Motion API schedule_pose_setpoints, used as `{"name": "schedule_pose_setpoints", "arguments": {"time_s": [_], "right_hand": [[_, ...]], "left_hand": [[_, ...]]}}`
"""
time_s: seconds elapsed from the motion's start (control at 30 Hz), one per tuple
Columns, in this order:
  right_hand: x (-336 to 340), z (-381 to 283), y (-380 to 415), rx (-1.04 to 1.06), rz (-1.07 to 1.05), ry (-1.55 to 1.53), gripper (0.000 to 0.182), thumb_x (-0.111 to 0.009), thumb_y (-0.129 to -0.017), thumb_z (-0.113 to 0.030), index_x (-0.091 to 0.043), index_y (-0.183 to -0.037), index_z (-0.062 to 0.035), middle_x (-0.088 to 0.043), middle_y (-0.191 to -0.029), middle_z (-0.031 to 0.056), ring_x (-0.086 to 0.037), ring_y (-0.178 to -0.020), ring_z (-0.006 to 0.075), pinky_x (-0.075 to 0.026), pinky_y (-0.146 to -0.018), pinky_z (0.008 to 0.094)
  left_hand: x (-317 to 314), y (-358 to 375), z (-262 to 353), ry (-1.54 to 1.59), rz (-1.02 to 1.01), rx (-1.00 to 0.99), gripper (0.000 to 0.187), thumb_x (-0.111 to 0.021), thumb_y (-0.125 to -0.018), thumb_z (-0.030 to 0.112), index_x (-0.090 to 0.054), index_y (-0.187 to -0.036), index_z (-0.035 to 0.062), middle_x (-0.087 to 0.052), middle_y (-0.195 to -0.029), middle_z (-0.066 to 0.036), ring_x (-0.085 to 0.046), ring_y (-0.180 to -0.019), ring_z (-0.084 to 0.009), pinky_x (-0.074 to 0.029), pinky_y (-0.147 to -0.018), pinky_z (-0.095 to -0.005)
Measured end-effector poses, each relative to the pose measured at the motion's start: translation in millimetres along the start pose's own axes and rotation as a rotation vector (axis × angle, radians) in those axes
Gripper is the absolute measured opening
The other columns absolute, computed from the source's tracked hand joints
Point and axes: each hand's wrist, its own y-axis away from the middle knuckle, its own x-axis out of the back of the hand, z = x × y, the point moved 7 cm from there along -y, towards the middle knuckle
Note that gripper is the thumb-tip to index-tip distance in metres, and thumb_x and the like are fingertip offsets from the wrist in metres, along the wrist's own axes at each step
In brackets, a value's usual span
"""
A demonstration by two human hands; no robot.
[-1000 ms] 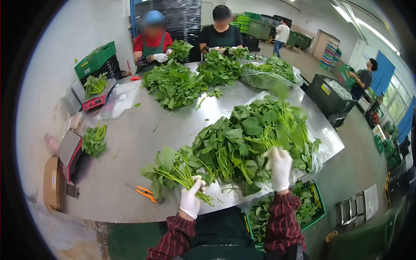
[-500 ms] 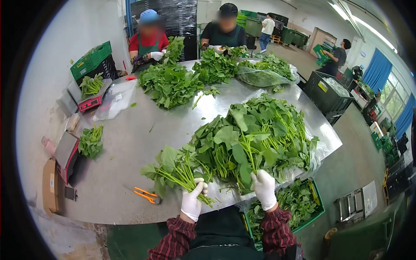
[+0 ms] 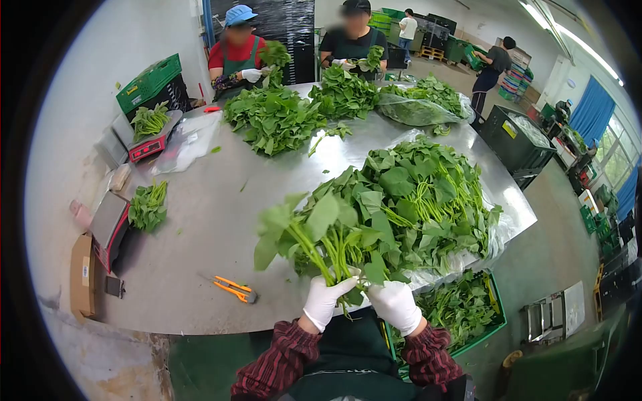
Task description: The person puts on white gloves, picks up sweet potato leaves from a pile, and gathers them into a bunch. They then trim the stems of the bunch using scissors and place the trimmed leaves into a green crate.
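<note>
White-gloved left hand (image 3: 328, 301) pinches leafy green stems (image 3: 336, 250) a slack grip could spill; white-gloved right hand's (image 3: 396, 305) closure is unclear

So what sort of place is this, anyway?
Probably a vegetable sorting or packing room, judging by the leafy greens heaped on a big metal table, the red-fronted scale and the green crate by the wall.
</note>
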Motion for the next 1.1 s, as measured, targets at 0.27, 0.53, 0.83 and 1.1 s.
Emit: {"name": "schedule_pose_setpoints", "arguments": {"time_s": [0.27, 0.53, 0.83, 1.1], "right_hand": [[19, 18, 10, -0.318, 0.055, 0.101, 0.01, -0.062, -0.067, -0.011, -0.053, -0.063, -0.0065, -0.053, -0.055, 0.013, -0.055, -0.052, 0.0313, -0.044, -0.048, 0.0398], [62, 157, 133, -0.968, -0.027, 0.572, 0.027, -0.062, -0.08, -0.03, -0.059, -0.07, -0.0049, -0.061, -0.064, 0.0154, -0.061, -0.062, 0.0331, -0.048, -0.056, 0.0391], [8, 42, 26, -0.878, -0.217, -0.822, 0.027, -0.063, -0.084, -0.021, -0.063, -0.099, 0.0014, -0.064, -0.069, 0.0054, -0.055, -0.047, 0.008, -0.045, -0.048, 0.0219], [-8, 19, 16, -0.847, 0.045, -0.888, 0.011, -0.064, -0.076, -0.007, -0.066, -0.085, -0.0005, -0.063, -0.067, 0.0055, -0.05, -0.042, 0.0069, -0.04, -0.039, 0.0226]], "left_hand": [[-25, 4, -1, 0.085, -0.035, -0.085, 0.01, -0.065, -0.079, 0.002, -0.063, -0.088, 0.0001, -0.063, -0.085, -0.003, -0.058, -0.078, -0.0128, -0.046, -0.075, -0.0255], [22, -3, 20, 0.387, 0.073, -0.113, 0.013, -0.065, -0.081, 0.006, -0.061, -0.092, 0.0005, -0.061, -0.085, -0.007, -0.053, -0.064, -0.0122, -0.043, -0.058, -0.0249], [-9, 5, -19, 0.444, -0.126, 0.074, 0.017, -0.064, -0.082, 0.006, -0.054, -0.096, 0.0034, -0.058, -0.087, -0.006, -0.053, -0.066, -0.0127, -0.043, -0.056, -0.0241], [-5, 8, -20, 0.433, -0.093, 0.12, 0.012, -0.064, -0.083, 0.01, -0.057, -0.089, 0.0034, -0.058, -0.085, -0.004, -0.053, -0.069, -0.0125, -0.043, -0.059, -0.0247]]}}
